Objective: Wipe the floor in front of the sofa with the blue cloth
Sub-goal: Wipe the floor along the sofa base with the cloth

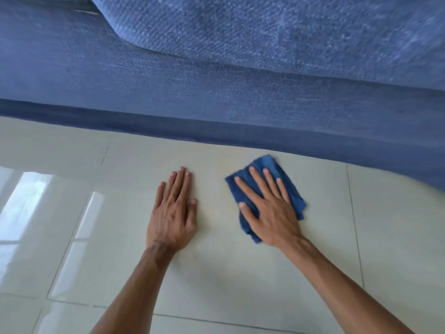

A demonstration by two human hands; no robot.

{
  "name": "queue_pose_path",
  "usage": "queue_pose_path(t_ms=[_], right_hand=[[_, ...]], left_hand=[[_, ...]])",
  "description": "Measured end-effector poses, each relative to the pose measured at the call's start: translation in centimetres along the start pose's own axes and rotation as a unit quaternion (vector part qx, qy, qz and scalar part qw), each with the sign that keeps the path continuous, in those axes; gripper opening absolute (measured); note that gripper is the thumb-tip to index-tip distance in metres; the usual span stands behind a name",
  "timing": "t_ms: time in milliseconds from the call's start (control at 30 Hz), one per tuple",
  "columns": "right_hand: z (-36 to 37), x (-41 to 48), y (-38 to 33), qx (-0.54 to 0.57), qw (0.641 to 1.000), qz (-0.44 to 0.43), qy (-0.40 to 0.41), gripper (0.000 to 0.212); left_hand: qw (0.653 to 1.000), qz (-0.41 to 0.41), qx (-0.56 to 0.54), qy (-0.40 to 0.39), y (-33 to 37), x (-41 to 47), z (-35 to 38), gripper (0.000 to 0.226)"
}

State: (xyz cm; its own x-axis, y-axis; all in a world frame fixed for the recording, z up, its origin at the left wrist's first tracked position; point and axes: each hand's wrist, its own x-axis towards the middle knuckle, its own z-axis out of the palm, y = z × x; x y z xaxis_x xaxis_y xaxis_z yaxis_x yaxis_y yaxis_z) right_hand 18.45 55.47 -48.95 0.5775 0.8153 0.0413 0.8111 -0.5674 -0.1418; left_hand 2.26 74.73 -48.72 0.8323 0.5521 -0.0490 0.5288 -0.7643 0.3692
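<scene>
A blue cloth [262, 165] lies flat on the pale tiled floor [240, 273], close to the base of the blue sofa [216, 97]. My right hand [267, 208] presses down on the cloth with fingers spread, palm covering its middle. My left hand [173, 213] rests flat on the bare tile to the left of the cloth, fingers together and pointing toward the sofa, holding nothing. The cloth's corners stick out past my right hand on the far side and the right side.
The sofa's base runs across the whole view just beyond my fingertips, with a seat cushion [289, 32] overhanging above. Glossy tiles with window reflections [29, 201] spread to the left and toward me.
</scene>
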Motion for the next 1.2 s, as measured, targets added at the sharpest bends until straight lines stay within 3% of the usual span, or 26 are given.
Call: queue_pose_path(t_ms=[100, 133, 167, 233, 300, 333, 433, 467, 500, 600, 633, 667, 767, 800, 833, 933, 967, 1000, 1100, 1133, 1200], right_hand=[[0.7, 4.5, -2.4, 0.028, 0.978, 0.205, 0.025, 0.061], [0.7, 5.7, -4.1, 0.033, 0.97, 0.238, 0.018, 0.062], [0.8, 5.8, -5.1, 0.032, 0.975, 0.218, 0.01, 0.062], [1.0, 3.5, -3.9, 0.007, 0.999, 0.051, -0.006, 0.06], [-0.2, 0.7, -0.2, -0.004, 0.996, -0.082, -0.035, 0.059], [-0.4, 0.7, 1.0, -0.008, 0.997, -0.076, -0.028, 0.059], [0.4, 5.1, -1.9, 0.02, 0.987, 0.156, 0.008, 0.061], [0.5, 6.1, -3.6, 0.03, 0.982, 0.187, 0.006, 0.063], [0.7, 5.8, -4.5, 0.024, 0.987, 0.159, 0.001, 0.063], [-0.4, 1.7, -0.7, -0.003, 0.996, -0.083, -0.045, 0.06], [-1.0, 1.0, 1.0, 0.0, 0.992, -0.113, -0.049, 0.06], [-1.2, 1.4, 1.9, -0.001, 0.995, -0.097, -0.035, 0.06], [0.1, 5.4, -2.1, 0.018, 0.991, 0.134, -0.001, 0.062], [0.3, 6.0, -3.7, 0.028, 0.987, 0.159, -0.001, 0.063], [0.5, 5.5, -4.4, 0.022, 0.991, 0.131, -0.006, 0.063], [-0.9, 0.7, -0.2, 0.005, 0.994, -0.088, -0.065, 0.058], [-1.2, 0.0, 1.3, 0.01, 0.992, -0.102, -0.069, 0.057], [-1.3, 0.5, 1.7, 0.013, 0.996, -0.065, -0.055, 0.056], [0.0, 5.7, -3.4, 0.038, 0.983, 0.177, -0.008, 0.059], [0.0, 6.3, -5.2, 0.04, 0.983, 0.181, -0.008, 0.06], [0.2, 4.1, -5.2, 0.016, 0.999, 0.038, -0.02, 0.058]], left_hand=[[1.0, -0.004, 0.005, 0.004, 0.0, 0.1, 0.3, 0.065], [1.0, -0.003, 0.005, 0.001, 0.0, 0.1, 0.2, 0.065], [1.0, -0.001, 0.006, -0.002, 0.0, 0.1, 0.2, 0.066], [1.0, 0.002, 0.005, -0.006, 0.0, 0.0, 0.0, 0.067], [1.0, 0.001, 0.004, -0.008, 0.1, 0.0, -0.2, 0.069], [1.0, 0.0, 0.003, -0.007, 0.1, 0.0, -0.2, 0.069], [1.0, -0.002, 0.004, -0.004, 0.1, -0.1, 0.0, 0.07], [1.0, 0.0, 0.006, -0.004, 0.0, 0.0, 0.0, 0.07], [1.0, 0.003, 0.006, -0.005, 0.0, 0.0, 0.0, 0.07], [1.0, 0.003, 0.001, -0.006, 0.0, 0.0, 0.0, 0.07], [1.0, 0.001, 0.002, -0.005, 0.0, 0.0, 0.0, 0.07], [1.0, 0.001, 0.004, -0.003, 0.1, 0.0, 0.0, 0.07], [1.0, 0.004, 0.011, 0.001, 0.1, -0.1, 0.3, 0.071], [1.0, 0.007, 0.013, 0.002, 0.0, -0.1, 0.2, 0.071], [1.0, 0.008, 0.014, 0.001, 0.0, -0.1, 0.2, 0.072], [1.0, 0.006, 0.014, -0.005, 0.0, 0.0, 0.1, 0.075], [1.0, 0.005, 0.015, -0.006, 0.0, -0.1, 0.1, 0.075], [1.0, 0.005, 0.016, -0.004, 0.1, -0.1, 0.1, 0.075], [1.0, 0.004, 0.016, -0.002, 0.1, 0.0, 0.1, 0.074], [1.0, 0.006, 0.016, -0.003, 0.1, 0.0, 0.1, 0.074], [1.0, 0.01, 0.017, -0.004, 0.0, -0.1, 0.0, 0.074]])
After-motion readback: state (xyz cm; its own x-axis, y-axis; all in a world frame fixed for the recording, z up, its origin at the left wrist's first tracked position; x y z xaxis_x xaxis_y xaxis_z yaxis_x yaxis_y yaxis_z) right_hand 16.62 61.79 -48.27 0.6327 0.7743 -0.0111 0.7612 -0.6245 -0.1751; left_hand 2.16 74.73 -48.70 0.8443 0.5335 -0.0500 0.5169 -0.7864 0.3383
